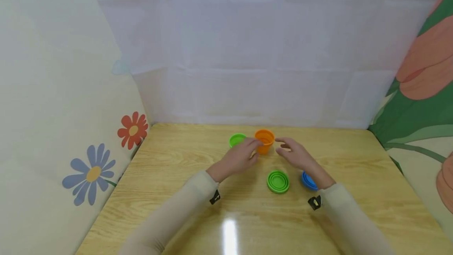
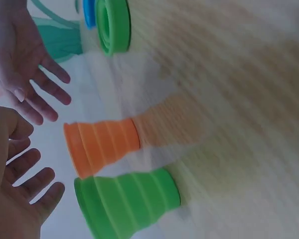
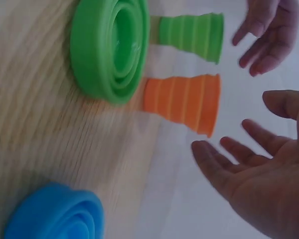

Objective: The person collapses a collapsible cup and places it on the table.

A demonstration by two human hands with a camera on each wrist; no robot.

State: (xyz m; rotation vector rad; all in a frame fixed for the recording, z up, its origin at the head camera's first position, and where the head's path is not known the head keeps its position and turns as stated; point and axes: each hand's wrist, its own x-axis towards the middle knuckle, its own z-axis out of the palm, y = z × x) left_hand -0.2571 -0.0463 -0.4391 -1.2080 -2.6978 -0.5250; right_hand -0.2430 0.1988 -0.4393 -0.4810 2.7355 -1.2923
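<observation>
An orange collapsible cup point(image 1: 264, 148) stands expanded and upright at the back of the table. Left of it is an expanded green collapsible cup point(image 2: 127, 201), partly covered by my left hand point(image 1: 238, 157) in the head view. That hand hovers by the two cups with its fingers loosely spread and holds nothing. My right hand point(image 1: 296, 154) is just right of the orange cup, apart from it, fingers extended and nothing in them. Nearer to me lies a flattened green collapsible cup point(image 1: 278, 182). A flattened blue collapsible cup point(image 1: 309, 181) lies below my right wrist, partly hidden by it.
All the cups rest on a wooden table point(image 1: 170, 192). A white cloth point(image 1: 226, 50) hangs behind its back edge. Flower-patterned panels point(image 1: 46, 121) stand along the left and right sides. Light reflects off the tabletop near the front.
</observation>
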